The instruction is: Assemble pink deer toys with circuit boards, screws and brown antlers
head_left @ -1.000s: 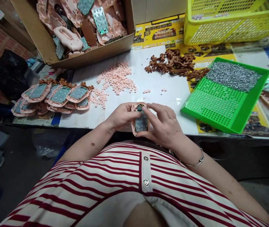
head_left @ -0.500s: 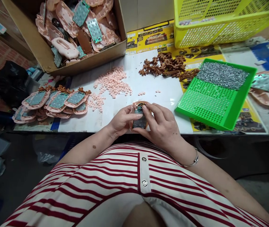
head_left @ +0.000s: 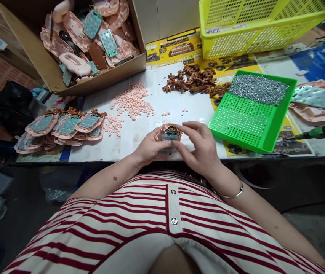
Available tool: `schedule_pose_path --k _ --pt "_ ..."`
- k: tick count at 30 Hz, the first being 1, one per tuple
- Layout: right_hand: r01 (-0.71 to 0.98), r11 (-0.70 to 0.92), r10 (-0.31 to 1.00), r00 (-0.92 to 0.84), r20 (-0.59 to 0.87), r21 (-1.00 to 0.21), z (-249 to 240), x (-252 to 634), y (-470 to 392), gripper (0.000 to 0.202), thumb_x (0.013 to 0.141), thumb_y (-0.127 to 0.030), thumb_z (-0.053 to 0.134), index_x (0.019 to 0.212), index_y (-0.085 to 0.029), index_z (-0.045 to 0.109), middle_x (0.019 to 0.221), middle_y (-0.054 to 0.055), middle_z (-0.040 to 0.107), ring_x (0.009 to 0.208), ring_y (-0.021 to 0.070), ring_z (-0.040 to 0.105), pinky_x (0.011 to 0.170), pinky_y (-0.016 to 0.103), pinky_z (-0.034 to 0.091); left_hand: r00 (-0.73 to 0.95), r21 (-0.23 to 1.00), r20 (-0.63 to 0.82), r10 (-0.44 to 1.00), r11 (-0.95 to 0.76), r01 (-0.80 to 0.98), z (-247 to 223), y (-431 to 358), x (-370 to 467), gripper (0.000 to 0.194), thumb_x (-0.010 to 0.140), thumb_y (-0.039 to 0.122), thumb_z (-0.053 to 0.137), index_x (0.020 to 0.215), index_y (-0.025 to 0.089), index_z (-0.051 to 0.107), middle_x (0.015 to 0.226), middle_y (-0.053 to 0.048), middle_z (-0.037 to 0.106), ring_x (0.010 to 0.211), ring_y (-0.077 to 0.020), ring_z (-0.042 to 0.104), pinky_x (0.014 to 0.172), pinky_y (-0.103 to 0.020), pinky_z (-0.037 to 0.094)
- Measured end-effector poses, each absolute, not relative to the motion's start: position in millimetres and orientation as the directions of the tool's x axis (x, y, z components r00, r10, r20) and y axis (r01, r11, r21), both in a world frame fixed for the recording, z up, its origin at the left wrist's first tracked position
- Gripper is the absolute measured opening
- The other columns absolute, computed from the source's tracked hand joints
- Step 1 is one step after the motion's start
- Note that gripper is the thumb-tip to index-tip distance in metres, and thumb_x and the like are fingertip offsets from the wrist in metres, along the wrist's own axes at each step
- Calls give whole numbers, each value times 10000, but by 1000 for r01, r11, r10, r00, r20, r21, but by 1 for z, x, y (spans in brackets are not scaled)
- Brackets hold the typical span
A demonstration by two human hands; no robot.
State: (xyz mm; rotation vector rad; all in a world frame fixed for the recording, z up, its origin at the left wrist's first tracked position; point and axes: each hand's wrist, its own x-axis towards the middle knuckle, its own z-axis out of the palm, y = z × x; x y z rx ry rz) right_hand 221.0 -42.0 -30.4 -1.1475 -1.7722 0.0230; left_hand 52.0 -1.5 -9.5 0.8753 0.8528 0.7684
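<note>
My left hand [head_left: 148, 147] is closed on a pink plastic shell [head_left: 159, 135] with a grey-green circuit board [head_left: 168, 147] set in it, thumb lying across the board. Dark parts and thin wires show at the shell's upper end. Close on its right is my right hand [head_left: 200, 148], thumb and fingers spread with nothing between them; whether a fingertip touches the shell I cannot tell. Beyond the hands lie small pink plastic pieces [head_left: 135, 102] in a loose pile and a heap of brown plastic parts [head_left: 193, 80].
Similar shells with boards [head_left: 68, 125] are stacked at left. Behind them stands a cardboard box [head_left: 102, 78] of pink shells and boards. At right are a green tray [head_left: 240, 123] holding metal screws [head_left: 258, 88], a yellow basket [head_left: 236, 45], and a green-tipped tool [head_left: 319, 131].
My right hand has lifted its fingers off the board and opened, moving slightly right. My left hand still holds the shell. The view has shifted, bringing the green-tipped tool into sight.
</note>
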Motion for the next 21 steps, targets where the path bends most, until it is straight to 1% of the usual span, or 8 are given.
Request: schedule_pose_path --k 2,5,8,11,14,17,19,21 --pt "638 562 701 -29 712 -527 -25 227 -38 271 959 -308 628 1212 -226 685 1145 140 674 1046 267 669 893 465 581 475 880 -296 828 430 -200 -9 -2 52 532 627 263 934 1094 175 695 972 -24 733 865 -148 663 856 -290 501" --pt "615 609 701 -123 702 -501 -20 236 -34 208 950 -297 641 1137 -249 720 1189 128 664 1111 269 656 934 465 562 502 892 -291 815 420 -165 -8 -2 53 524 617 273 938 1079 176 710 972 -17 727 886 -148 654 905 -295 476" --pt "610 631 717 -221 661 -480 -20 241 -30 197 960 -316 632 1116 -255 734 1234 130 657 1162 279 640 965 477 542 532 899 -303 791 423 -117 -7 -1 52 511 609 282 941 1055 166 720 961 -19 720 892 -150 648 891 -289 469" --pt "596 643 724 -266 637 -482 -22 245 -28 196 965 -342 628 1100 -246 733 1244 136 659 1161 283 643 955 474 540 576 899 -319 753 433 -67 -7 0 49 523 622 298 934 1080 163 719 983 -29 722 890 -151 651 859 -283 474" --pt "621 653 711 -306 633 -434 -22 248 -26 205 968 -370 622 1095 -245 724 1253 141 665 1138 292 651 929 475 537 596 884 -373 711 468 -6 -8 1 46 531 647 319 916 1114 171 711 953 -22 714 824 -138 647 785 -272 478" --pt "654 663 694 -354 627 -365 -20 252 -24 200 966 -389 624 1033 -223 713 1247 154 675 1104 301 660 920 479 525 599 869 -386 702 495 -21 -7 2 46 508 631 287 918 1076 163 709 912 -18 709 798 -132 643 773 -267 482" --pt "657 665 694 -367 620 -355 -19 253 -23 203 968 -402 619 989 -216 696 1234 152 684 1088 294 665 918 468 522 604 863 -380 701 504 -41 -5 2 47 483 625 251 917 1052 158 709 898 -17 714 806 -131 647 804 -272 485" --pt "659 665 696 -376 612 -351 -18 253 -22 208 971 -409 613 984 -213 684 1224 149 690 1081 288 668 912 458 521 607 852 -387 694 521 -53 -4 3 48 472 621 231 918 1037 155 707 876 -11 714 788 -126 644 807 -273 483"
